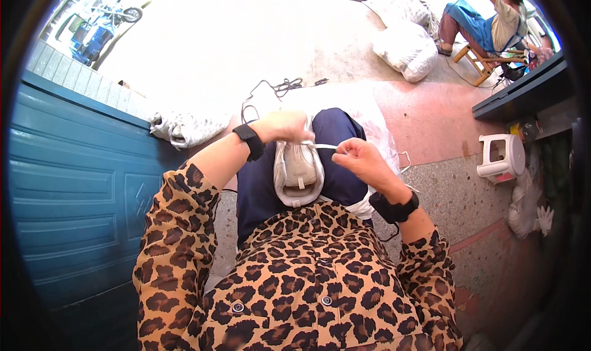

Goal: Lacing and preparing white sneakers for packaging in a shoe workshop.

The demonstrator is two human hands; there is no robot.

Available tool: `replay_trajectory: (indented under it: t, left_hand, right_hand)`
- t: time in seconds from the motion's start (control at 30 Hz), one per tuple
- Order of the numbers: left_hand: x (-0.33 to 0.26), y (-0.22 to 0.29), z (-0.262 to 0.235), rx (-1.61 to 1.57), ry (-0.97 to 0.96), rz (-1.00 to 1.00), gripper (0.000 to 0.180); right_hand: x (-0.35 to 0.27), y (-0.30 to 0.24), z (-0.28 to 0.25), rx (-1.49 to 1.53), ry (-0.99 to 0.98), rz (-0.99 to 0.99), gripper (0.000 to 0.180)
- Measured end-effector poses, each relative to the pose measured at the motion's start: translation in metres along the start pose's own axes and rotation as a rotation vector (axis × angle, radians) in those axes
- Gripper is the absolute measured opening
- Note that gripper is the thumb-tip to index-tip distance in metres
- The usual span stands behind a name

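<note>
A pale grey-white shoe [300, 177] rests between my thighs on dark blue trousers, its heel opening toward me. My right hand [363, 160] pinches the end of a white shoelace [322, 146], drawn out sideways from the shoe's lacing. Over the shoe's front part lies my left hand [286, 127], its fingers turned down and smeared by brightness, so what they grip is hidden. The toe of the shoe is covered by that hand.
White plastic sheeting [383, 129] lies beside my right leg. A white bundle [191, 128] sits near the blue door [68, 191]. To the right stands a white stool [502, 158]; farther off are a stuffed white sack [406, 50] and a seated person [492, 28].
</note>
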State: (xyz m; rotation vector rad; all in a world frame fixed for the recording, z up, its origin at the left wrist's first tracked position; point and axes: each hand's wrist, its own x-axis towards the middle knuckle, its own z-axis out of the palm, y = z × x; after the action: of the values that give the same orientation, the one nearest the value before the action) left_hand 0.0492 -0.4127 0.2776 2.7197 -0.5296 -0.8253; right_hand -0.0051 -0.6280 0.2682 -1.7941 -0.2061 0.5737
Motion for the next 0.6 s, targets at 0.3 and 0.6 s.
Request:
replay_trajectory:
  t: [0.3, 0.6]
  left_hand:
    - [0.001, -0.007, -0.009, -0.120, -0.189, -0.056, 0.024]
    - [-0.086, -0.017, 0.044, 0.680, 0.595, 0.271, 0.008]
  right_hand:
    - [-0.007, 0.018, 0.020, -0.243, -0.098, -0.023, 0.022]
    - [0.002, -0.003, 0.053, -0.536, -0.141, -0.237, 0.023]
